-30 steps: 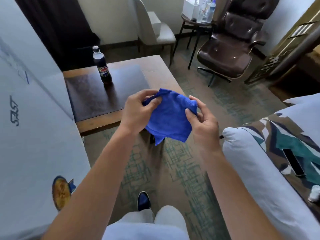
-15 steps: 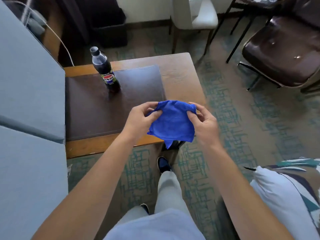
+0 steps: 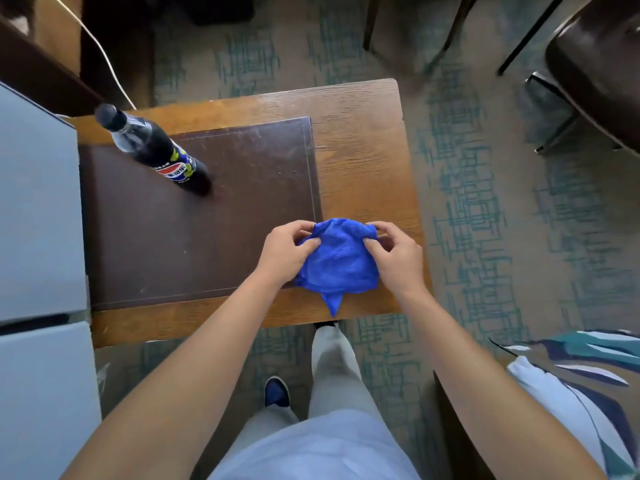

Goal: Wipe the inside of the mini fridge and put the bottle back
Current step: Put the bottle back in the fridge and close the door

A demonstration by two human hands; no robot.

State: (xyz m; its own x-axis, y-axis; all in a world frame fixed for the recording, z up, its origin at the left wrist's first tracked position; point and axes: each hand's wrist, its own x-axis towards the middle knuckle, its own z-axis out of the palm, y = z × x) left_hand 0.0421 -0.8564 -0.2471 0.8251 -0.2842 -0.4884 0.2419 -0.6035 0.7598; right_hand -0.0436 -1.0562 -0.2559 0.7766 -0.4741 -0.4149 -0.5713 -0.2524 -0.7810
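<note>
Your left hand (image 3: 285, 249) and right hand (image 3: 398, 259) both pinch the blue cloth (image 3: 337, 263). The cola bottle (image 3: 156, 150) at ten o'clock could tip if your elbow swings wide.

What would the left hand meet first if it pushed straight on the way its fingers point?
The blue cloth that the left hand already pinches; beyond it, likely the right hand.
</note>
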